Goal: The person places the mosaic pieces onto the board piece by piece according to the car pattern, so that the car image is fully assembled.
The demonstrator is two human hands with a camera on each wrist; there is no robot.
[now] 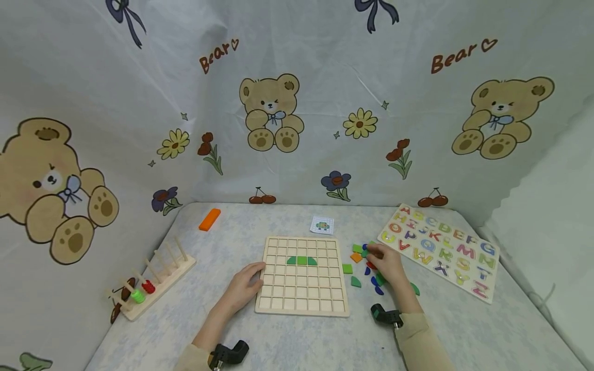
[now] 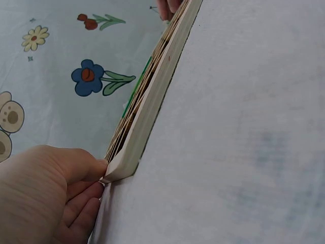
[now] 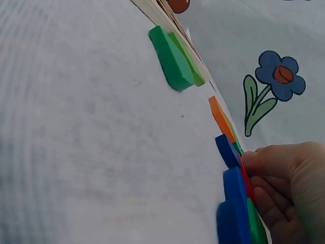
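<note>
Fingers: our left hand [image 1: 244, 288] lies flat vs grid board [image 1: 302, 275] edge at 9 o'clock | right hand [image 1: 389, 265] fingers curl into loose pieces [image 1: 366, 268] at board's 3 o'clock, grip unclear.

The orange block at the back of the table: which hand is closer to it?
Left. The left hand rests at the grid board's left edge, on the same side as the orange block. The right hand is beyond the board, among the loose pieces.

Right hand [image 1: 389, 267] covers several loose pieces; small card [image 1: 322, 225] print too small to read.
</note>
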